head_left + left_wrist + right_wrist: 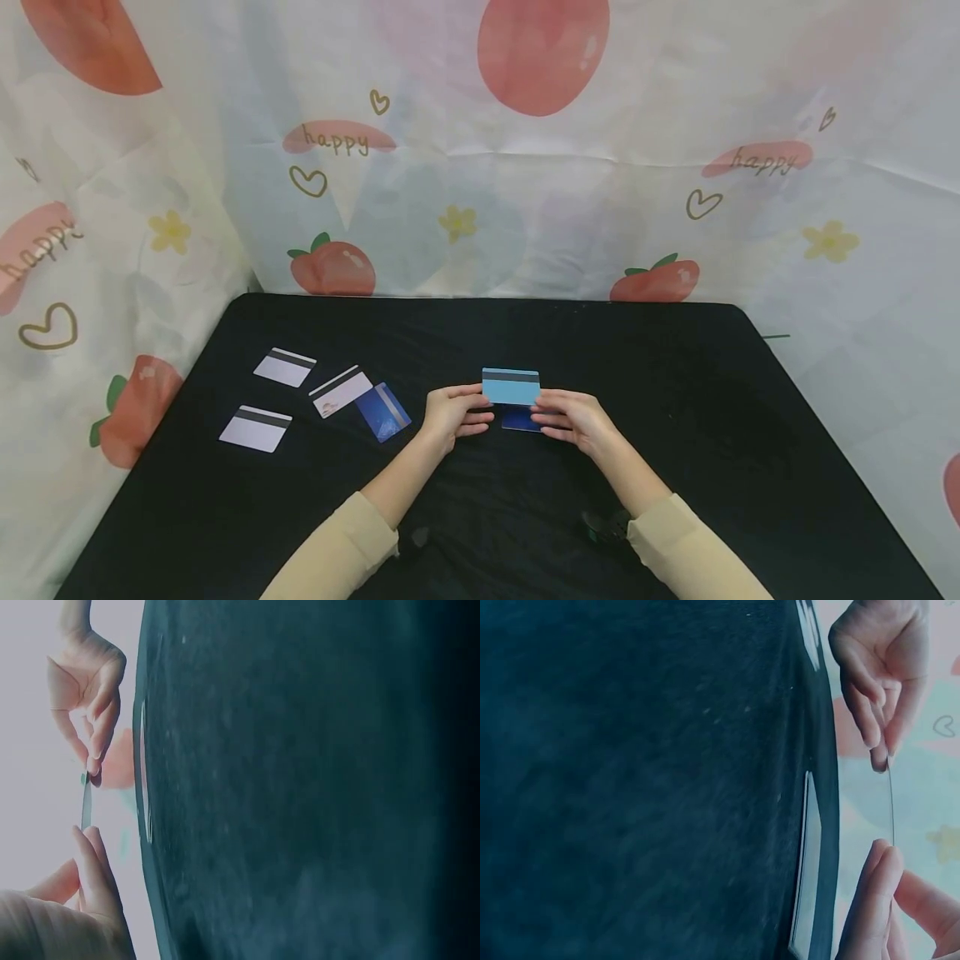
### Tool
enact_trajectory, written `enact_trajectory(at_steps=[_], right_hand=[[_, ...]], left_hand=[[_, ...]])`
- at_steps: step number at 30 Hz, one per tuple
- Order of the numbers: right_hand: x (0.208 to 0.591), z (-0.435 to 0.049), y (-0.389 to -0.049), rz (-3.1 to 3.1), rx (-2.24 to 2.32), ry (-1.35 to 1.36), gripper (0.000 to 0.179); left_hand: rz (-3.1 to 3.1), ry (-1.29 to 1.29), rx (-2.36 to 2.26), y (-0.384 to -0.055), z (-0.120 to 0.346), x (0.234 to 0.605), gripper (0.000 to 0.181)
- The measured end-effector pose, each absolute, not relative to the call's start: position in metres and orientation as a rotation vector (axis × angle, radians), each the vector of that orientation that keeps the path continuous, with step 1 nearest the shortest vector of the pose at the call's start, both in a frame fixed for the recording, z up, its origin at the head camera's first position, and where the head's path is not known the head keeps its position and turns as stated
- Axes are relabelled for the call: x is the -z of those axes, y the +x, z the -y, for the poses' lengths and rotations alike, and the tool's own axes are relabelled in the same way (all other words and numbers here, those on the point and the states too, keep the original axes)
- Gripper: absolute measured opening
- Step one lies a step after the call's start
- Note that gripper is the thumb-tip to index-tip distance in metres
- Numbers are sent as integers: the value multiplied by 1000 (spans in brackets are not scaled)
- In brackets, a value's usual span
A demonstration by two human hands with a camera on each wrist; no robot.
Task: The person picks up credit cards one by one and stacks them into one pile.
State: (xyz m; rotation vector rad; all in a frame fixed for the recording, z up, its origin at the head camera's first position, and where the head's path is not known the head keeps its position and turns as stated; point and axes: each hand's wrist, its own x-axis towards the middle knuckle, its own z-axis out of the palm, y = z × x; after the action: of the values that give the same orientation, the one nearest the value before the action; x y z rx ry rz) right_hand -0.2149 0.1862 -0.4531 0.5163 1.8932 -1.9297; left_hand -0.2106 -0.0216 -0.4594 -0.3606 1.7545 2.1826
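A light blue card with a dark stripe (511, 387) is held up above the table between both hands. My left hand (452, 414) pinches its left edge, and my right hand (576, 419) pinches the right edge. Both wrist views show the card edge-on as a thin strip, stretched from the left hand (881, 667) to the right hand (90, 697). Below it in the head view lies a dark blue card (519, 419), partly covered by the held card and the right fingers.
On the black table (675, 467), left of the hands, lie a blue card (383, 413), a white card touching it (341, 392), and two more white striped cards, one farther back (285, 367) and one nearer (256, 429). A printed curtain (525, 225) hangs behind.
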Motion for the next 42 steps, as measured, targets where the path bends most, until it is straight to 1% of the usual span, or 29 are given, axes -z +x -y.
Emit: enact_trajectory(at_steps=[9, 19, 36, 42], right_hand=[[453, -201, -207, -1909, 1925, 528, 45], [458, -211, -203, -1907, 1933, 526, 36], [461, -214, -197, -1965, 1878, 518, 39], [461, -215, -195, -1976, 1863, 514, 36]], left_hand=[[-1709, -389, -2160, -206, 7, 463, 34], [-1721, -456, -2102, -205, -6, 468, 31], [-1788, -485, -2068, -203, -15, 472, 27], [-1797, -466, -2061, -200, -14, 474, 33]])
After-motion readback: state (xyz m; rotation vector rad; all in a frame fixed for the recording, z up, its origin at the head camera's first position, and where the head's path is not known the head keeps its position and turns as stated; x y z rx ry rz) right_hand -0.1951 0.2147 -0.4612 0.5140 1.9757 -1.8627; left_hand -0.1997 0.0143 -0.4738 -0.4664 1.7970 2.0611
